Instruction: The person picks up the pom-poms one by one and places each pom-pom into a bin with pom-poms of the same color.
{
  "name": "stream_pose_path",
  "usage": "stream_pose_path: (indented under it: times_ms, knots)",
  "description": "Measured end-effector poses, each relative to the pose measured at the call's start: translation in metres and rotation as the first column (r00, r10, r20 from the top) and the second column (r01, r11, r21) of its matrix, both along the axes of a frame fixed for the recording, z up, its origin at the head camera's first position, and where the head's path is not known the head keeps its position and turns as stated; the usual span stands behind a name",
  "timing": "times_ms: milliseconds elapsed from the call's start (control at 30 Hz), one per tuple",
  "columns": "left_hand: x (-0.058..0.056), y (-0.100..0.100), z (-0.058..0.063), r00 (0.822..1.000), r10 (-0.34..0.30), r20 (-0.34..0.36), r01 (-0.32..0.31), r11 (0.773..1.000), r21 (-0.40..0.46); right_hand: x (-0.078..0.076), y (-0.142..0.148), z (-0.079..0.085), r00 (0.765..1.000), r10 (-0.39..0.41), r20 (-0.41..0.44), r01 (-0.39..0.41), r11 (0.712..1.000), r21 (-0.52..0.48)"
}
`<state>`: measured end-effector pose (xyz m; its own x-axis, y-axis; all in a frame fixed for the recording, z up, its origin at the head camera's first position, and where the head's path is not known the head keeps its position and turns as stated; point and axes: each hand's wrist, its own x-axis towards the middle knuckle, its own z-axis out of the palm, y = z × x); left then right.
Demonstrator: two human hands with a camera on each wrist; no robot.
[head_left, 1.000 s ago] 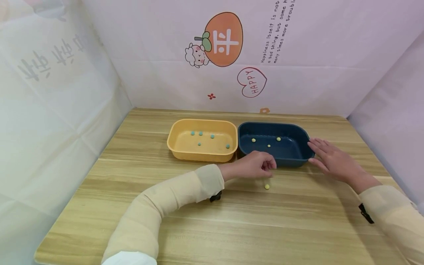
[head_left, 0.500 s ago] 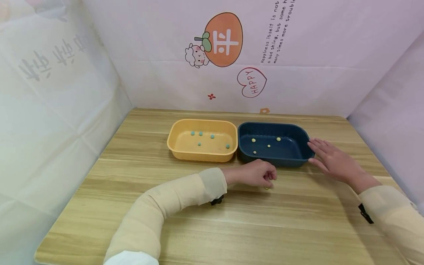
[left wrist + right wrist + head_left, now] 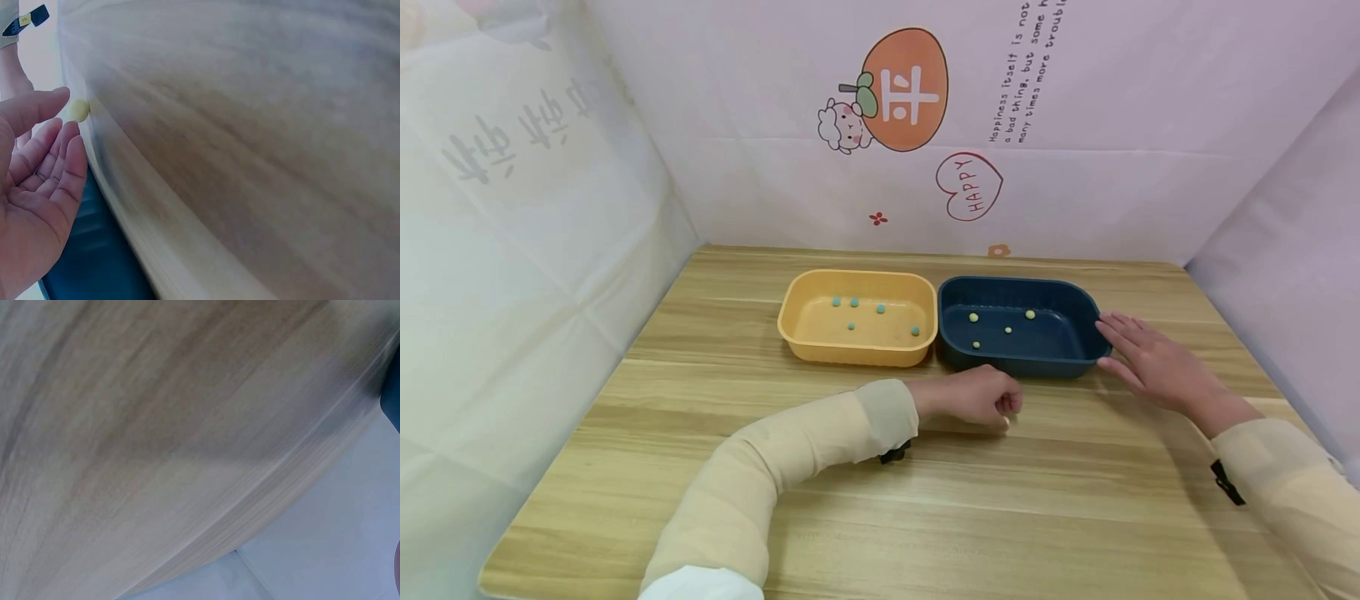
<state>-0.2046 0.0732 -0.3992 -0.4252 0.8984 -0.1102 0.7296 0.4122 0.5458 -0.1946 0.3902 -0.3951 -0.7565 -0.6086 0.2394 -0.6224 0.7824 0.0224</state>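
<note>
Just in front of the dark blue bin [image 3: 1026,367], my left hand [image 3: 973,396] reaches down to the table, fingers bent. A small yellow ball [image 3: 79,110] lies at its fingertips; in the left wrist view the thumb and fingers stand apart on either side, with no firm pinch visible. In the head view the hand mostly covers this ball. My right hand [image 3: 1161,367] has its fingers extended and rests against the right end of the blue bin. Inside that bin lie several small yellow balls [image 3: 1030,315].
A yellow bin [image 3: 857,356] stands directly left of the blue one, with several small blue balls [image 3: 881,309] in it. Both are on a wood-grain table [image 3: 880,517]. A printed white cloth [image 3: 760,167] hangs behind, and more cloth closes off the sides.
A small yellow ball has come to lie in the blue bin near its front left. My left hand has moved down and toward me, over the ball on the table. The right hand stays put.
</note>
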Motion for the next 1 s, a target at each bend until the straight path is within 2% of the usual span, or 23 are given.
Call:
stream_pose_path:
  times_ms: [233, 633, 1000]
  knots:
    - [0.0014, 0.0015, -0.0011, 1.0, -0.03, 0.007, 0.03, 0.999, -0.023, 0.0, -0.0012, 0.0002, 1.0, -0.004, 0.003, 0.004, 1.0, 0.005]
    - [0.0029, 0.0042, -0.0052, 1.0, -0.011, 0.006, 0.011, 0.999, -0.043, 0.0005, 0.0002, -0.0001, 1.0, 0.011, 0.005, -0.011, 1.0, 0.008]
    - [0.0036, 0.0071, -0.0022, 1.0, -0.008, 0.005, 0.008, 0.998, -0.068, 0.0021, 0.0003, 0.0007, 1.0, -0.001, 0.018, 0.001, 1.0, 0.002]
